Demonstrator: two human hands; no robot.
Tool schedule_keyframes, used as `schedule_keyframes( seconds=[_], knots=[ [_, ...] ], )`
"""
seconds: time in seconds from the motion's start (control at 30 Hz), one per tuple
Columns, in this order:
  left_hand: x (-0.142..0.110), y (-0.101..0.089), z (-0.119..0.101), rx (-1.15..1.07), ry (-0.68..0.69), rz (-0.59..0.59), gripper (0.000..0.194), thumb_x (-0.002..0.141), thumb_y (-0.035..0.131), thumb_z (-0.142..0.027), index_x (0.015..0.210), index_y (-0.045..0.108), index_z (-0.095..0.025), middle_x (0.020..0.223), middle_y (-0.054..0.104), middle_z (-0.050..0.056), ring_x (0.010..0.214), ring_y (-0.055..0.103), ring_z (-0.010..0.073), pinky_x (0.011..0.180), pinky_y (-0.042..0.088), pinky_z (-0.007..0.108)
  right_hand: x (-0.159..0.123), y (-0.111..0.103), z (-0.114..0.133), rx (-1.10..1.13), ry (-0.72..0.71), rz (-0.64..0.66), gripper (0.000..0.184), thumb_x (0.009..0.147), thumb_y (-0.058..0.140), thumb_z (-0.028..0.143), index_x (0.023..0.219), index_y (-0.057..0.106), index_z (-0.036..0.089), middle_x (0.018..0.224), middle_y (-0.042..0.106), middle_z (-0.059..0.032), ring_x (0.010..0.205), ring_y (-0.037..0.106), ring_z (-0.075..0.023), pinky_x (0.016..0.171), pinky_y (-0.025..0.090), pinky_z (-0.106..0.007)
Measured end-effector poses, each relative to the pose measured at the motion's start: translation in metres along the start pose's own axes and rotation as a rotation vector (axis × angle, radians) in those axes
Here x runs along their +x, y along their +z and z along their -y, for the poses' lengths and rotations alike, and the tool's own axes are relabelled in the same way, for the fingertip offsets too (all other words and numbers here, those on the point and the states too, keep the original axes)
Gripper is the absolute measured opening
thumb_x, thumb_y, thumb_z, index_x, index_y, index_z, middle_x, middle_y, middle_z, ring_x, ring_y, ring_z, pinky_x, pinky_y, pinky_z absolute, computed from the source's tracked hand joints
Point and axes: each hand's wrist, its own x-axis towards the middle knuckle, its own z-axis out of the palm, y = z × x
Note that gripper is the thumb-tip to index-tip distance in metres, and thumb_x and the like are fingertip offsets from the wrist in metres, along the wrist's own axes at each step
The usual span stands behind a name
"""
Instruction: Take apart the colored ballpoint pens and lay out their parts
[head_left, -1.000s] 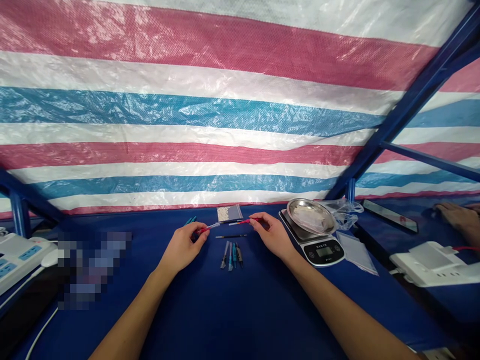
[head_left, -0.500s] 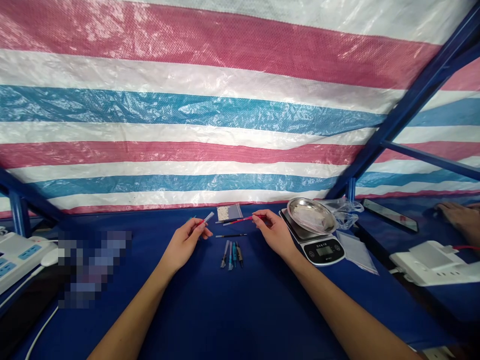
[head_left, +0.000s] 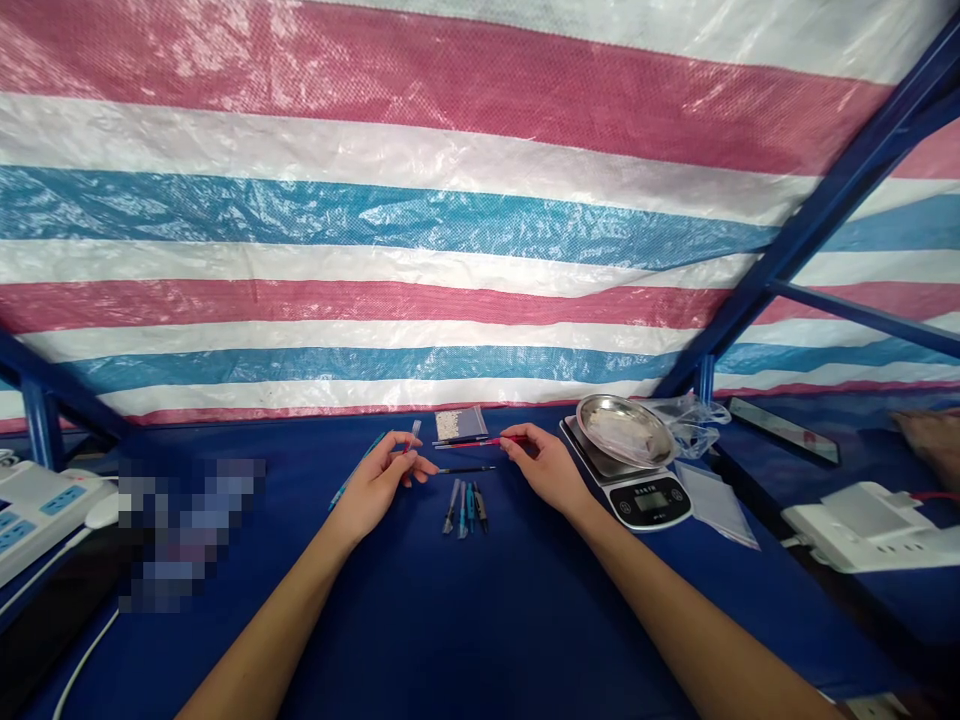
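My left hand (head_left: 379, 480) pinches a short clear tube with a red tip (head_left: 412, 432), held upright over the blue table (head_left: 480, 620); a thin blue stick (head_left: 358, 470) runs beneath that hand. My right hand (head_left: 544, 465) is closed on a red pen refill (head_left: 480, 442) that points left, just above the table. A black refill (head_left: 466, 469) lies flat between my hands. Several small pen parts (head_left: 465, 505) in clear, blue and black lie in a row a little nearer to me. A small clear bag of white pieces (head_left: 459, 424) rests behind the red refill.
A kitchen scale (head_left: 649, 497) with a steel bowl (head_left: 622, 428) stands right of my right hand, beside clear bags (head_left: 712, 505). White power strips sit at the far left (head_left: 30, 510) and right (head_left: 870, 525). Another person's hand (head_left: 930, 440) rests at the right edge. A striped tarp (head_left: 450, 220) hangs behind.
My left hand pulled the clear tube off the red refill, drew it left and tipped it upright. My right hand kept the red refill and lowered it slightly.
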Motion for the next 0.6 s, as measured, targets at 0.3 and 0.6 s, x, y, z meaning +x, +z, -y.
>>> schedule_keyframes(
  seconds=[0.3, 0.6],
  knots=[
    [-0.001, -0.002, -0.005, 0.290, 0.006, 0.018, 0.045, 0.102, 0.054, -0.062, 0.101, 0.074, -0.022, 0.089, 0.073, 0.003, 0.081, 0.064, 0.0201, 0.076, 0.049, 0.032, 0.002, -0.002, -0.009, -0.089, -0.031, -0.028, 0.024, 0.099, 0.066, 0.045, 0.108, 0.074, 0.025, 0.106, 0.079, -0.0049, 0.095, 0.073, -0.0242, 0.090, 0.056, -0.039],
    [-0.010, 0.004, -0.012, 0.574, 0.082, 0.085, 0.039, 0.103, 0.054, -0.049, 0.129, 0.070, -0.025, 0.078, 0.065, -0.001, 0.069, 0.061, 0.0205, 0.064, 0.043, 0.030, -0.005, -0.005, 0.009, -0.310, -0.134, -0.018, 0.014, 0.100, 0.061, 0.038, 0.099, 0.065, 0.024, 0.092, 0.075, -0.0044, 0.084, 0.070, -0.0238, 0.078, 0.051, -0.036]
  ],
)
